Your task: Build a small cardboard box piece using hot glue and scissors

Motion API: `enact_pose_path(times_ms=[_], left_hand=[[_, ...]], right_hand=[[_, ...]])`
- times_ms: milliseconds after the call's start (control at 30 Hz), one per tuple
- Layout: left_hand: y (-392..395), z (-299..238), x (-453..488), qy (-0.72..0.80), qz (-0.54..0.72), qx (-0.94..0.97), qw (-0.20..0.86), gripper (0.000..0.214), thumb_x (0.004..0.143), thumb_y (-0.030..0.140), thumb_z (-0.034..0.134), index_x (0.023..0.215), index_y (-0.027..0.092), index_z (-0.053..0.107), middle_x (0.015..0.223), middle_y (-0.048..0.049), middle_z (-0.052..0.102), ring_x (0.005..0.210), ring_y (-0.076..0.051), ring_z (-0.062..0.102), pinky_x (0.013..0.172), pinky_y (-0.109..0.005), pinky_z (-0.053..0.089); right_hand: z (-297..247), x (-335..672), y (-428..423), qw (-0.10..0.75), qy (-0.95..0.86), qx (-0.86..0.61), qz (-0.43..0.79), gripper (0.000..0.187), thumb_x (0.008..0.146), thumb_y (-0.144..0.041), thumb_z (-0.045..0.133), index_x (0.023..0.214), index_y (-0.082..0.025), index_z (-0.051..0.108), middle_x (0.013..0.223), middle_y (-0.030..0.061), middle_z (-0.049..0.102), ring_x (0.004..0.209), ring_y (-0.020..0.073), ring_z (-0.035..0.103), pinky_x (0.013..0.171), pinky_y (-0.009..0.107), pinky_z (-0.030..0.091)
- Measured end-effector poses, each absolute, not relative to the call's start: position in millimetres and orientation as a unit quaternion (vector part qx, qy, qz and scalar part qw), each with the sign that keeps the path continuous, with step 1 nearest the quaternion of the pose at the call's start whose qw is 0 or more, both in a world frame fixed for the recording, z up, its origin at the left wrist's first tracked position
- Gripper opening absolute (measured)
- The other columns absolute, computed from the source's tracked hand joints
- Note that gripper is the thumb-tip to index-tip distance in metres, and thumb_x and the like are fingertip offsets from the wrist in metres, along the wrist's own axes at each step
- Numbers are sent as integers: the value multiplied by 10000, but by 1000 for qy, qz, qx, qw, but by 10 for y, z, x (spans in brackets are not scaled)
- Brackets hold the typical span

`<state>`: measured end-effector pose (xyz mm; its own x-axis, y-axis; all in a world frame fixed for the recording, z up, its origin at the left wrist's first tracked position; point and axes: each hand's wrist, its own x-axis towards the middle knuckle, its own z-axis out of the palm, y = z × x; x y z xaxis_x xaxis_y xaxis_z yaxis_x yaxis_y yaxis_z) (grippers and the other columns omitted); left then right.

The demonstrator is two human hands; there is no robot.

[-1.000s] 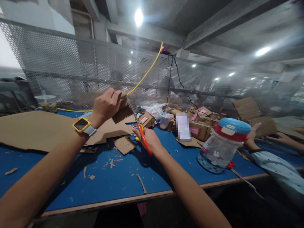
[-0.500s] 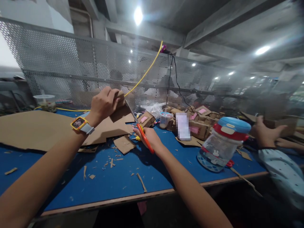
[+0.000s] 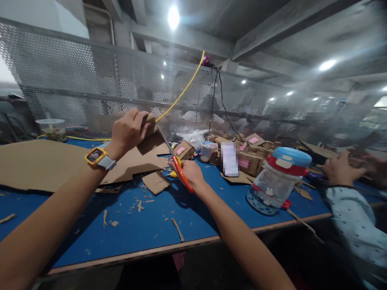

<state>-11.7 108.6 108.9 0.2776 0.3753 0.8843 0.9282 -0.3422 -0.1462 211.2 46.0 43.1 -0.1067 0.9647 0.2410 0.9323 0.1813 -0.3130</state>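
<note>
My left hand [image 3: 129, 129], with a yellow watch on its wrist, is closed around a small folded piece of cardboard [image 3: 150, 141] held up above the table. In my right hand [image 3: 190, 174] are scissors [image 3: 182, 173] with red-orange handles. Their blades point up and to the left, and the tip meets the cardboard's right edge; whether the blades are parted I cannot tell. Below lies a loose cardboard square [image 3: 156, 182], close to a yellow-handled tool [image 3: 171, 175]. A large cardboard sheet [image 3: 60, 165] spreads over the table's left side.
Thin cardboard scraps [image 3: 139, 205] litter the blue table [image 3: 130, 237]. A water bottle [image 3: 276, 181] stands at the right front. Behind it are cardboard pieces with pink patches [image 3: 250, 161] and a plastic cup [image 3: 208, 151]. Another person's hand [image 3: 343, 169] works at far right.
The view has shifted slightly, moving everything a little left. My hands keep the cardboard and scissors in nearly the same pose. At the right, the other person's hands have changed position.
</note>
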Motion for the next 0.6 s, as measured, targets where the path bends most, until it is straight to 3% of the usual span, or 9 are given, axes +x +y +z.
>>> enact_pose_path(times_ms=[300,600], left_hand=[[1089,1209,-163,-516,-300,-747,292,337,901,374,636,1141,139,665,1103,-144,708,874,-259,636,624,-332,373],[1109,1223,-170,-539,-227,-773,245,336,886,348,569,1127,148,689,1132,-129,719,982,-290,658,695,-326,416]], right_hand=[[378,2081,479,184,-754,-629,34,809,949,-771,357,1006,-93,795,993,217,785,912,285,743,663,285,415],[298,2032,531,188,-756,-623,63,765,988,-719,351,1020,-95,792,999,214,784,937,271,746,710,275,436]])
